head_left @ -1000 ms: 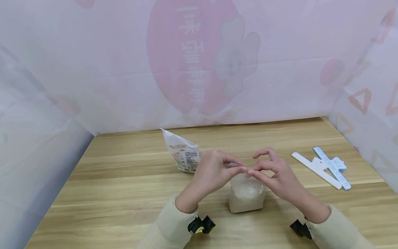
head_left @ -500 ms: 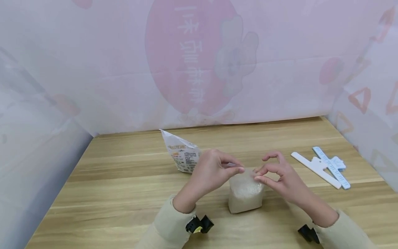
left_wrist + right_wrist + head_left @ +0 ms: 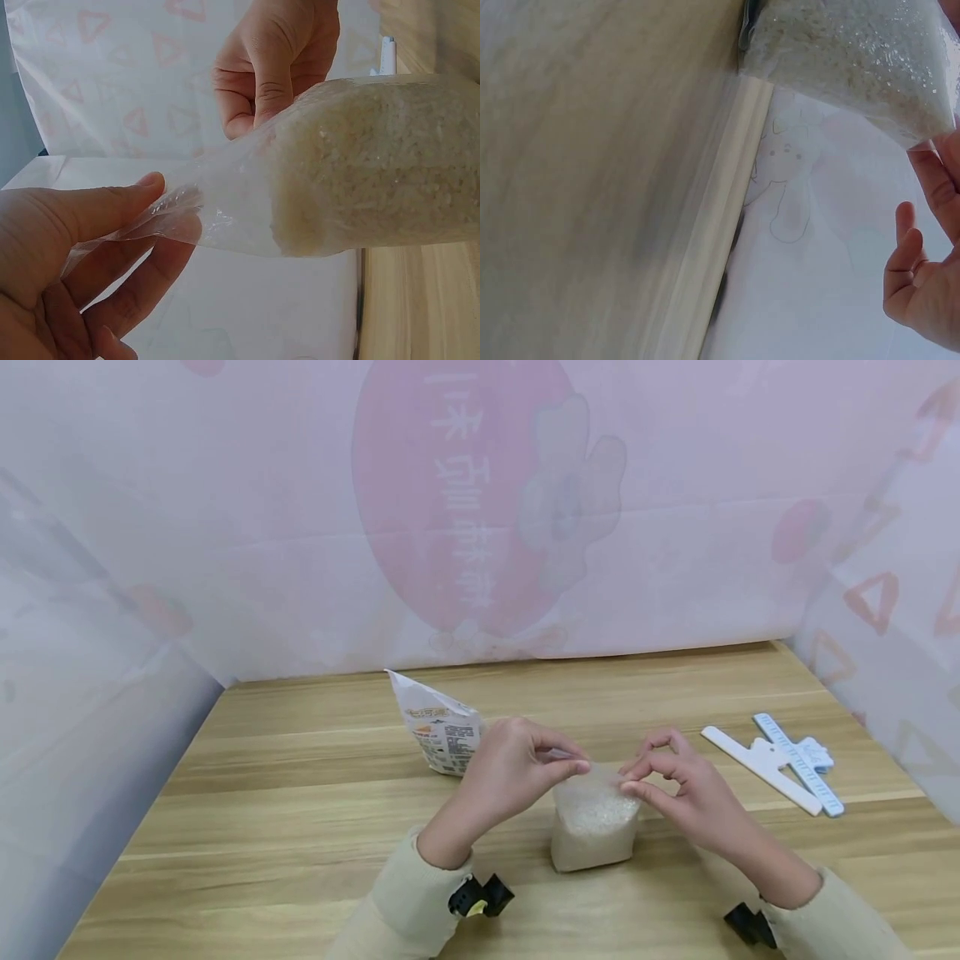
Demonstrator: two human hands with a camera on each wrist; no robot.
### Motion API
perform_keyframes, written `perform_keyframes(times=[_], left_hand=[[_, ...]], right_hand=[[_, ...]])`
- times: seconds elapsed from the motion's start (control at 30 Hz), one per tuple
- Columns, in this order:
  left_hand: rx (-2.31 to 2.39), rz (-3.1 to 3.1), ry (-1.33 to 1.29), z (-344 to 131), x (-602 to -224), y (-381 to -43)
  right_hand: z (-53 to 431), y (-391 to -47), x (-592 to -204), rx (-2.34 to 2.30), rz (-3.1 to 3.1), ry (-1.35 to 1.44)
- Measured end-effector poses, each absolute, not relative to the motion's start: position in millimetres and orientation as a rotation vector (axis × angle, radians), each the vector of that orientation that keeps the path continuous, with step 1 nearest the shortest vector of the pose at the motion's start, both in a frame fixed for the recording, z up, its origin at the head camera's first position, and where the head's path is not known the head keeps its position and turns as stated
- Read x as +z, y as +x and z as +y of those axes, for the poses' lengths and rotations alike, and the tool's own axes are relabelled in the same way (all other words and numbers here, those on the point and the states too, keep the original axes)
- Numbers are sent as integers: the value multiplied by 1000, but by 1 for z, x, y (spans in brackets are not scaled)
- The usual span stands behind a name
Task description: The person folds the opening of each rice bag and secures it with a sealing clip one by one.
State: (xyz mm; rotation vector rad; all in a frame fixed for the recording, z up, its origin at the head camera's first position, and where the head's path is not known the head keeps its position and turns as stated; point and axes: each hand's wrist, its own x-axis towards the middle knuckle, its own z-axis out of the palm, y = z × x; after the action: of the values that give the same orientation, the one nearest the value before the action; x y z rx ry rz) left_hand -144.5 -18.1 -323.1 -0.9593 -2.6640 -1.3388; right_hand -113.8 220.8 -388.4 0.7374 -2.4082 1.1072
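Note:
A clear plastic bag of rice (image 3: pixel 596 831) stands upright on the wooden table between my hands. My left hand (image 3: pixel 506 772) pinches its loose top at the left between thumb and fingers; in the left wrist view the thin film (image 3: pixel 232 202) is drawn out toward that hand. On the right side of the bag's upper part, my right hand (image 3: pixel 693 797) pinches the plastic with thumb and forefinger. The right wrist view shows the rice (image 3: pixel 847 52) filling the bag, with some of that hand's fingers curled off it.
Behind my left hand stands a white printed packet (image 3: pixel 442 731) with a pointed top, partly hidden. To the right lie a white clip (image 3: pixel 761 768) and a blue ruler-marked clip (image 3: pixel 802 764), crossed over each other. Printed sheets (image 3: pixel 675 527) wall the table's back and sides.
My right hand has moved right along the bag's top, away from my left hand, and its fingers have drawn closer together. The left hand has stayed nearly in place.

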Motion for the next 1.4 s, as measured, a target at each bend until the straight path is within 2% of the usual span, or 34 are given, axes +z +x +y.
perform_keyframes(times=[0.53, 1.1, 1.4], left_hand=[[-1219, -2481, -1099, -17, -327, -148], [-1214, -2527, -1100, -16, -328, -149], [-1252, -2553, -1071, -17, -328, -147]], right_hand=[[218, -114, -388, 1197, -2347, 790], [231, -110, -390, 1252, -2435, 687], [254, -107, -389, 1164, -2456, 594]])
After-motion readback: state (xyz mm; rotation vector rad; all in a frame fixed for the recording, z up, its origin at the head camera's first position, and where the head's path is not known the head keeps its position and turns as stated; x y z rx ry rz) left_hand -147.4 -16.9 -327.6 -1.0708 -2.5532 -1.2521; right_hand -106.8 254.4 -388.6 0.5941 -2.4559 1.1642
